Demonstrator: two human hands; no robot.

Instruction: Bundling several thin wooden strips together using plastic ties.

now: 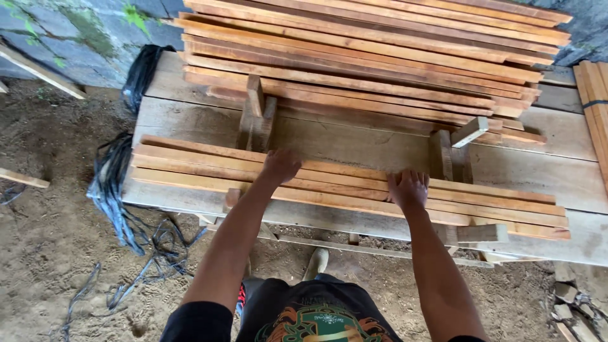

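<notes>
Your left hand lies palm down on the near row of slats, fingers spread flat and gripping nothing. It sits at the far edge of that row, just this side of the left wooden stop.

Your right hand is also flat on the same row, fingers extended and pressing the top face, not wrapped around any slat. It sits close to the right wooden stop. The two hands are well apart along the row.

The near row is several long thin reddish-brown slats side by side, running left to right along the near edge of the workbench. Its right end reaches close to the bench's right edge; its left end stops short of the left edge.

Both stops stand upright on the bench, between the near row and the big stack of slats along the far edge. That stack is several layers deep with uneven ends. A short offcut rests tilted on top of the right stop.

Black plastic strapping hangs off the bench's left edge onto the dirt floor. Another bundle of slats sits past the right edge, partly out of frame. Small wood blocks stick out under the near edge on the right.
</notes>
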